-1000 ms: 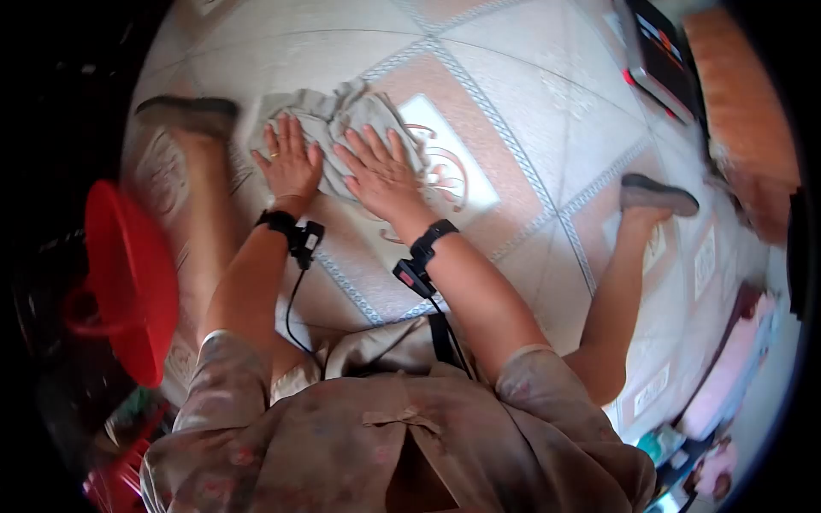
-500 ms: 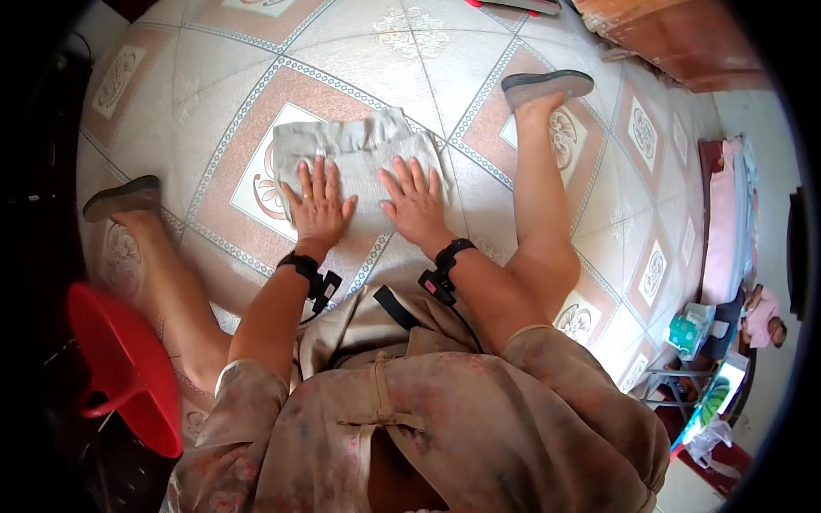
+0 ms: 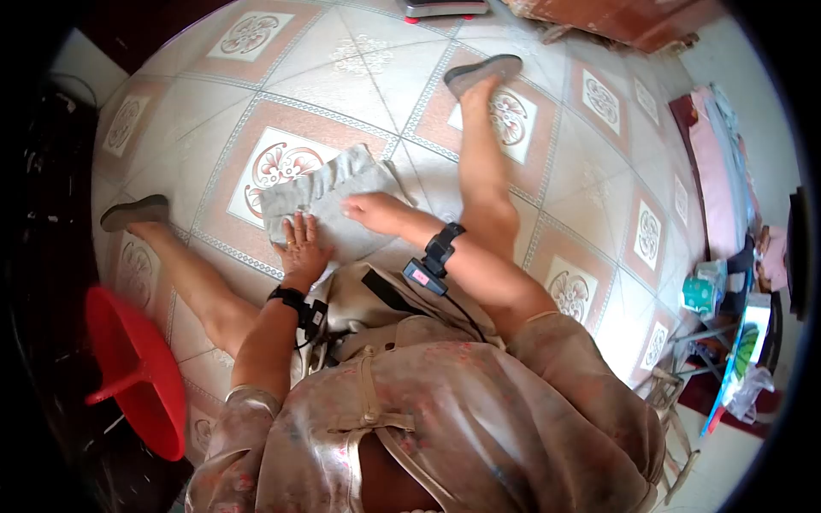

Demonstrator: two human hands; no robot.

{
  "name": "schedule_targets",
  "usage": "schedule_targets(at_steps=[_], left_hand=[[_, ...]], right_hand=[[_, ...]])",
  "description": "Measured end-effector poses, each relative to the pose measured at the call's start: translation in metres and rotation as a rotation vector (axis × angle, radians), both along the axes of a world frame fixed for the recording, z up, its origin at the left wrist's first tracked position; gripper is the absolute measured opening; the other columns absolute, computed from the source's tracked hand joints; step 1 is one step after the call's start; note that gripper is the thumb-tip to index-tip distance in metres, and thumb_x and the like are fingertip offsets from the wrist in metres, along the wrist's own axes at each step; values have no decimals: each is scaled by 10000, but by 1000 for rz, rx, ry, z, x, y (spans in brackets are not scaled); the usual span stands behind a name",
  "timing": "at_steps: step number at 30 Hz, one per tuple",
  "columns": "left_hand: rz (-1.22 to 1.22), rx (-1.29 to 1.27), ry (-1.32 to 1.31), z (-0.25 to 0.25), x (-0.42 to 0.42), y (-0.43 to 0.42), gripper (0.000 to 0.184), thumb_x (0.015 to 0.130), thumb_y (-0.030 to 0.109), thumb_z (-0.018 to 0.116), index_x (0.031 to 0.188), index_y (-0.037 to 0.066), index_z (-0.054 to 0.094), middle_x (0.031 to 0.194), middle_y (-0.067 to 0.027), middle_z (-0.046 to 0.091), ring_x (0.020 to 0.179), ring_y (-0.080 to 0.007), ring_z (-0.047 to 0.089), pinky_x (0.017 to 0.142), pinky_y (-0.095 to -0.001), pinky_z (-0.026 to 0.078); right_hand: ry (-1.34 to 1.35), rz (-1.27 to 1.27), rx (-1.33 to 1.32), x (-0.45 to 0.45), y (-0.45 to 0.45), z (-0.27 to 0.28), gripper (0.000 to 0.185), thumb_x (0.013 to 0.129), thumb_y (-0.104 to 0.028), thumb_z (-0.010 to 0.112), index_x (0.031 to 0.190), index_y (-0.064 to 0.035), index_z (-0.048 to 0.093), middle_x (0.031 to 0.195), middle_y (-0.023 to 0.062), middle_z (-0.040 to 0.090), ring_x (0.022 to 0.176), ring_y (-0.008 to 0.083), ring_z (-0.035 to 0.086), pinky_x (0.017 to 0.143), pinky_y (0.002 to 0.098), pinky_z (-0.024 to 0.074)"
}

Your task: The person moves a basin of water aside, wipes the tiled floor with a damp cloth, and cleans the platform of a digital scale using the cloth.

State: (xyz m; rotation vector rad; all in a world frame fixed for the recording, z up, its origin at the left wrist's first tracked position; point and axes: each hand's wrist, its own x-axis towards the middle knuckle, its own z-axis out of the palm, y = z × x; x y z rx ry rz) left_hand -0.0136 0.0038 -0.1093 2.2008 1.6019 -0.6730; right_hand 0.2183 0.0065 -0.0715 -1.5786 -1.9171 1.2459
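A grey-beige cloth lies on the tiled floor between my spread legs, its far edge ruffled. My left hand rests flat on the cloth's near left corner, fingers spread, with a ring on one finger. Over the right part of the cloth is my right hand, turned sideways with its fingers pointing left and bent together. Whether it pinches any cloth is hidden. Each wrist wears a black strap with a small device and a cable.
A red plastic object stands at the left beside my leg. A scale-like device and brown wooden furniture are at the far edge. At the right are pink fabric, a green package and a wooden chair.
My right hand has gone from lying flat with spread fingers to a sideways, closed pose. My left hand stays on the cloth. The view has shifted, and the cloth now lies at a slant.
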Motion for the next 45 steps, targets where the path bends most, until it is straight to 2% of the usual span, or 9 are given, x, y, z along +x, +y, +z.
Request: schedule_targets(at_steps=[7, 11, 18, 25, 30, 38, 42, 44, 45], left_hand=[[-163, -13, -23, 2, -3, 16, 821, 894, 482, 629, 1535, 80, 312, 1631, -142, 217, 1503, -391, 179, 1123, -615, 301], [-100, -38, -65, 5, -6, 12, 846, 866, 472, 661, 1535, 96, 306, 1628, -146, 217, 1495, -405, 188, 1114, -605, 322], [-31, -46, -131, 5, -11, 5, 896, 818, 455, 717, 1536, 126, 294, 1622, -152, 217, 1480, -430, 202, 1098, -588, 358], [-23, -118, -130, 1, -13, 10, 953, 769, 437, 773, 1536, 155, 283, 1617, -159, 218, 1465, -456, 216, 1081, -571, 395], [-51, 207, -180, 15, 3, -19, 911, 765, 361, 782, 1513, 121, 320, 1591, -186, 276, 1399, -492, 337, 1025, -571, 443], [-82, 92, -172, 10, -3, 3, 805, 833, 326, 727, 1512, 135, 340, 1574, -124, 339, 1437, -415, 316, 1099, -569, 378], [-75, 62, -249, -25, -15, 14, 827, 849, 235, 701, 1551, 173, 268, 1612, -111, 264, 1470, -420, 248, 1094, -631, 355], [-36, 29, -250, -32, -18, 19, 855, 852, 247, 694, 1571, 250, 233, 1640, -91, 206, 1484, -412, 228, 1080, -684, 332], [5, 40, -133, -6, -5, 14, 857, 857, 252, 684, 1577, 256, 220, 1649, -79, 186, 1492, -396, 219, 1084, -682, 327]], right_hand=[[720, 269, 536, 15, -40, 266, 382, 889, -454, 680, 985, -84, 691, 915, 27, 712, 848, 189, 691, 774, 332, 541], [959, 346, 873, -6, -83, 322, 566, 852, -639, 655, 743, -84, 663, 674, -13, 627, 600, 151, 600, 582, 338, 469], [1080, 487, 681, 0, -110, 339, 650, 918, -680, 526, 873, -47, 664, 806, 76, 676, 743, 242, 666, 768, 408, 488], [1847, 439, 1069, -43, -101, 331, 669, 792, -192, 828, 1344, -24, 489, 754, 93, 633, 585, 197, 612, 467, 331, 433], [1711, 452, 1025, -33, -93, 334, 617, 793, -211, 825, 1284, -26, 500, 761, 82, 644, 610, 174, 616, 503, 312, 453], [1510, 462, 897, -17, -86, 333, 540, 793, -240, 819, 1188, -29, 517, 773, 64, 660, 650, 139, 623, 562, 280, 485], [899, 261, 285, 32, -70, 309, 405, 925, -454, 675, 902, -50, 699, 877, 0, 710, 825, 142, 681, 778, 301, 538], [841, -87, 312, 17, -29, 236, 157, 956, -200, 664, 976, -46, 685, 878, 84, 702, 794, 158, 681, 719, 289, 531], [361, -143, 351, 18, -14, 198, 172, 947, -165, 650, 1054, -30, 656, 967, 126, 702, 872, 222, 693, 786, 338, 536]])
